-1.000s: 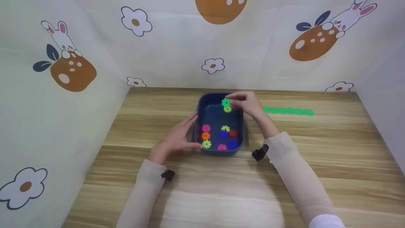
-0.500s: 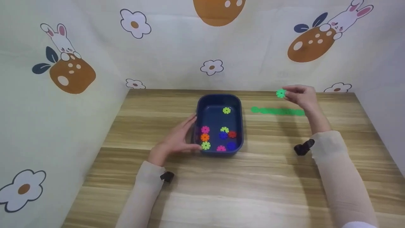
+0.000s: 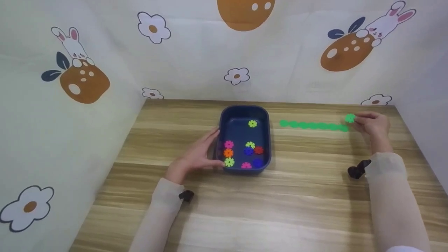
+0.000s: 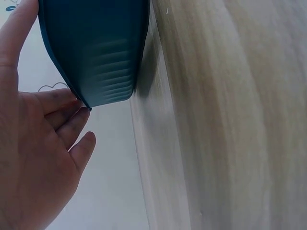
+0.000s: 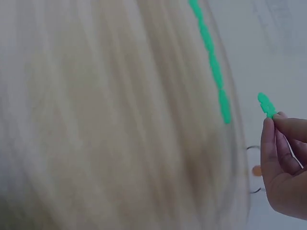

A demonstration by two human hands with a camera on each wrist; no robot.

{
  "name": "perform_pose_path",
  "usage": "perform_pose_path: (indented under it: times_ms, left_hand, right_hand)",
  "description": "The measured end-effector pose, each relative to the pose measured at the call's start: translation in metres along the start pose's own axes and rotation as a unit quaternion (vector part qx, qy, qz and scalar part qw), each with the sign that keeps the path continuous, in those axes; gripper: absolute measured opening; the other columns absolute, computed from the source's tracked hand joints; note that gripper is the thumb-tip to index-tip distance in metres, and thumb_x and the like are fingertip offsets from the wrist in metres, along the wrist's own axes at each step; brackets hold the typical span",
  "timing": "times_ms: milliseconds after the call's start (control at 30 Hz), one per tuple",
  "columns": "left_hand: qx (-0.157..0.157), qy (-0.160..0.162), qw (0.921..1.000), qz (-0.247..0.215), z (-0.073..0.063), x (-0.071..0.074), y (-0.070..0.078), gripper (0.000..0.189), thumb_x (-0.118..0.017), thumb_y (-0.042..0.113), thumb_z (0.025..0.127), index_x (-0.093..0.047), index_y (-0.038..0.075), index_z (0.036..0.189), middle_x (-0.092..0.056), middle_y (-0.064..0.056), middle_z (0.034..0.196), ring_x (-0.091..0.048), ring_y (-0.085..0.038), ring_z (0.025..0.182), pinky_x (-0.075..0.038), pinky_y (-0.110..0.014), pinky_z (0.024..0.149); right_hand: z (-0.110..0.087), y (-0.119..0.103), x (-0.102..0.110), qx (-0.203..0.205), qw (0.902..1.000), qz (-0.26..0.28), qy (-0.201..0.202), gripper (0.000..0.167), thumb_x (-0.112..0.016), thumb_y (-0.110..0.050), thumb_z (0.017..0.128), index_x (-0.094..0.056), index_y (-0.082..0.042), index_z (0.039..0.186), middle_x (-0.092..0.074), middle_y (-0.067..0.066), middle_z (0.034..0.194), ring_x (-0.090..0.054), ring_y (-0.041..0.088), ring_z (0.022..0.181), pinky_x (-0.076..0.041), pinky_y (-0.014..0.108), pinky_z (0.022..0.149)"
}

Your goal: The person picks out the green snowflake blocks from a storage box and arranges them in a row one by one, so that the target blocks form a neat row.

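Note:
Between the thumb and fingers of my right hand is a green notched plastic disc. It is held just above the right end of a row of green discs lying on the table; in the right wrist view the held disc shows apart from the row. My left hand rests against the left side of a dark blue plastic box, fingers extended along the wall and thumb at its near corner. In the left wrist view, fingertips are right at the box's rim.
Inside the box lie loose notched discs: several along the left and near end, such as a pink one and a red one, plus a yellow-green one toward the back. A patterned curtain stands behind the wooden table.
My right hand has lifted the green disc out of the box and carried it rightward, then lowered it by the row's right end. The left hand has stayed at the box.

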State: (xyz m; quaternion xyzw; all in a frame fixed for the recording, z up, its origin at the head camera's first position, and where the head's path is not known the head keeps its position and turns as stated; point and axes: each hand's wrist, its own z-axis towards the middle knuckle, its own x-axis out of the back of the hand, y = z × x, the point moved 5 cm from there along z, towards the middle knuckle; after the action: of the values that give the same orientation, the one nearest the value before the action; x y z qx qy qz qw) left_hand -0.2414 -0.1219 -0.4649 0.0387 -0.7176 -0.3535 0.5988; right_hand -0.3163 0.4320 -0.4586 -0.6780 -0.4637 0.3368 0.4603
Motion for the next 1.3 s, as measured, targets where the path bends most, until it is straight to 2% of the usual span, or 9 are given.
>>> perform_pose_path:
  times_ms: [167,400,567,733,833,933,1100,1200,1300]
  left_hand:
    - [-0.007,-0.002,0.9999,0.007,0.001,-0.001,0.003,0.118,-0.082,0.060,0.072,-0.017,0.019,0.161,-0.012,0.000,0.170,-0.020,-0.028,0.155,-0.025,-0.053,0.123]
    - [-0.003,-0.006,0.9998,0.020,0.000,-0.002,0.005,0.119,-0.081,0.063,0.070,-0.017,0.020,0.161,-0.013,0.002,0.170,-0.021,-0.027,0.154,-0.027,-0.051,0.123]
    - [-0.003,-0.005,0.9998,0.018,-0.002,-0.001,0.006,0.120,-0.080,0.065,0.070,-0.017,0.019,0.161,-0.012,0.001,0.170,-0.021,-0.028,0.154,-0.028,-0.052,0.123]
    - [0.012,-0.004,0.9997,0.022,-0.004,0.000,0.005,0.120,-0.081,0.066,0.069,-0.017,0.021,0.161,-0.012,0.001,0.170,-0.022,-0.028,0.154,-0.029,-0.053,0.121]
    - [0.017,-0.006,0.9995,0.024,-0.004,0.000,0.005,0.120,-0.080,0.067,0.069,-0.016,0.023,0.161,-0.011,0.002,0.170,-0.022,-0.028,0.154,-0.029,-0.054,0.121]
    - [0.020,-0.003,0.9995,0.023,-0.002,0.000,0.005,0.120,-0.080,0.068,0.068,-0.017,0.024,0.161,-0.012,0.004,0.170,-0.023,-0.027,0.154,-0.029,-0.053,0.122]
    - [0.020,0.005,0.9997,0.012,0.001,0.001,0.005,0.117,-0.082,0.064,0.069,-0.023,0.021,0.160,-0.016,0.002,0.169,-0.023,-0.027,0.154,-0.028,-0.053,0.123]
    - [0.016,0.016,0.9996,0.019,0.004,0.004,0.006,0.109,-0.079,0.063,0.073,-0.028,0.020,0.159,-0.019,0.001,0.168,-0.026,-0.030,0.153,-0.029,-0.056,0.121]
    - [0.023,0.040,0.9979,0.046,0.007,0.014,0.008,0.102,-0.070,0.071,0.077,-0.029,0.025,0.158,-0.021,0.002,0.168,-0.029,-0.031,0.151,-0.031,-0.058,0.119]
  right_hand:
    - [0.004,0.016,0.021,-0.029,0.9988,-0.021,0.033,0.031,-0.066,0.007,0.090,-0.077,-0.019,0.077,-0.067,-0.013,0.069,-0.067,-0.003,0.067,-0.059,0.015,0.074]
    - [0.006,0.023,0.034,-0.018,0.9849,-0.161,0.062,0.036,-0.064,-0.002,0.094,-0.073,-0.028,0.070,-0.059,-0.024,0.060,-0.063,-0.011,0.062,-0.057,0.011,0.073]
    - [0.006,0.021,0.029,-0.005,0.9657,-0.251,0.067,0.016,-0.063,-0.007,0.096,-0.073,-0.019,0.095,-0.054,-0.027,0.059,-0.059,-0.013,0.063,-0.056,0.010,0.071]
    - [0.005,0.018,0.019,0.007,0.9332,-0.352,0.071,0.034,-0.058,-0.013,0.099,-0.063,-0.002,0.131,-0.071,0.001,0.098,-0.056,-0.005,0.075,-0.050,0.010,0.067]
    - [0.003,0.017,0.014,0.020,0.9154,-0.396,0.071,0.037,-0.054,-0.015,0.100,-0.060,0.002,0.133,-0.060,0.022,0.133,-0.056,0.015,0.098,-0.043,0.017,0.073]
    - [0.001,0.015,0.012,0.033,0.9085,-0.411,0.070,0.037,-0.052,-0.013,0.100,-0.059,0.005,0.132,-0.054,0.028,0.139,-0.050,0.031,0.115,-0.038,0.024,0.081]
    - [-0.001,0.014,0.014,0.048,0.9053,-0.417,0.063,0.040,-0.056,-0.016,0.099,-0.058,0.007,0.131,-0.055,0.028,0.135,-0.049,0.032,0.115,-0.039,0.028,0.085]
    - [-0.002,0.010,0.023,0.041,0.9199,-0.385,0.064,0.043,-0.060,-0.021,0.097,-0.059,0.004,0.132,-0.071,0.006,0.105,-0.059,0.014,0.097,-0.044,0.019,0.080]
    - [-0.005,-0.004,0.032,0.044,0.9440,-0.321,0.061,0.037,-0.063,-0.023,0.095,-0.061,-0.004,0.127,-0.063,-0.023,0.072,-0.059,-0.008,0.073,-0.049,0.009,0.071]
